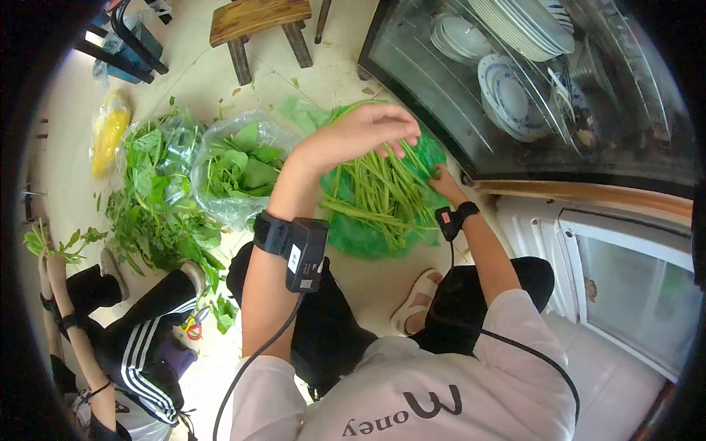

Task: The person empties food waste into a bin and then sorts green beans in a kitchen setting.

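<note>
Long green vegetable stems (386, 192) lie in a loose heap on a spread green plastic bag (360, 239) on the floor. My left hand (362, 136) is over the far end of the heap, its fingers stretched out and slightly bent; whether the fingertips touch the stems is hard to see. At the bag's right edge is my right hand (446, 184), fingers curled in on the green plastic. A clear plastic bag (220, 173) with leafy greens (254, 165) lies left of the stems.
More leafy greens (158, 213) spread across the floor to the left, near scissors (193, 325) and a yellow bag (110, 136). A co-worker's hands (53, 268) hold greens at far left. A wooden stool (259, 22) stands ahead; a glass-fronted dish cabinet (456, 125) bounds the right.
</note>
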Available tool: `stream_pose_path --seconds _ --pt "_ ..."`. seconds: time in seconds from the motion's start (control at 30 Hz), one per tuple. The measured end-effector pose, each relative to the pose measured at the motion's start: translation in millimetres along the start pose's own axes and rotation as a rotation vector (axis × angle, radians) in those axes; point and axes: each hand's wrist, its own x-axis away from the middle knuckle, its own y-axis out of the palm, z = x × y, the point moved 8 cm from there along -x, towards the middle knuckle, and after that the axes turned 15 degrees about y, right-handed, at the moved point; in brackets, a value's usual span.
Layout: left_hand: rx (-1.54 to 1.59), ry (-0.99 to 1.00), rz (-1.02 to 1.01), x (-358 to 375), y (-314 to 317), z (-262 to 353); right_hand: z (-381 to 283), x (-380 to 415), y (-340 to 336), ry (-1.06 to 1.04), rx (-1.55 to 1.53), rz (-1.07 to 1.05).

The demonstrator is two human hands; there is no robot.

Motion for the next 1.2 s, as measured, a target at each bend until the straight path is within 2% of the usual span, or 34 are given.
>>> stream_pose_path --seconds 0.1,0.2,0.3,0.4,0.47,0.57,0.67,0.77,0.8,0.87,1.03,1.13,1.2 --pt "-0.056 0.010 0.095 3.3 -12.3 1.2 -27.2 16.7 -28.1 -0.317 0.368 0.467" --pt "-0.150 -0.015 0.163 9.5 -19.1 1.2 -38.8 26.8 -47.1 -0.191 0.197 0.277" --pt "-0.192 -0.013 0.177 9.8 -21.1 0.2 -66.1 30.3 -46.1 -0.275 0.045 0.020" --pt "-0.216 0.020 0.178 5.3 -19.7 -4.7 -105.3 53.6 -20.5 -0.349 0.042 -0.086" --pt "-0.255 0.019 0.180 2.0 -16.6 -6.0 -110.6 52.8 10.8 -0.405 0.221 -0.024" --pt "-0.341 -0.016 0.179 1.4 -14.0 -4.3 -124.6 56.9 28.6 -0.306 0.505 0.328" --pt "-0.425 -0.031 0.208 8.0 -20.7 -0.1 -152.2 60.2 14.1 -0.425 0.360 0.688" --pt "-0.518 -0.049 0.260 14.8 -27.9 5.3 -118.8 18.5 24.7 -0.001 0.337 0.374" --pt "-0.541 -0.060 0.269 17.9 -29.2 4.7 -103.2 13.3 28.2 0.098 0.212 0.378" --pt "-0.542 -0.078 0.267 19.9 -30.1 3.2 -77.8 -13.4 52.6 0.130 0.120 0.171" --pt "-0.541 -0.173 0.253 22.1 -28.7 -14.0 -106.2 44.7 38.1 -0.220 0.423 0.396" --pt "-0.566 -0.170 0.260 22.6 -27.0 -14.7 -109.6 90.9 3.2 -0.405 0.209 0.775" --pt "-0.563 -0.183 0.273 23.9 -24.7 -9.4 -89.9 100.9 0.2 -0.314 0.033 0.559"
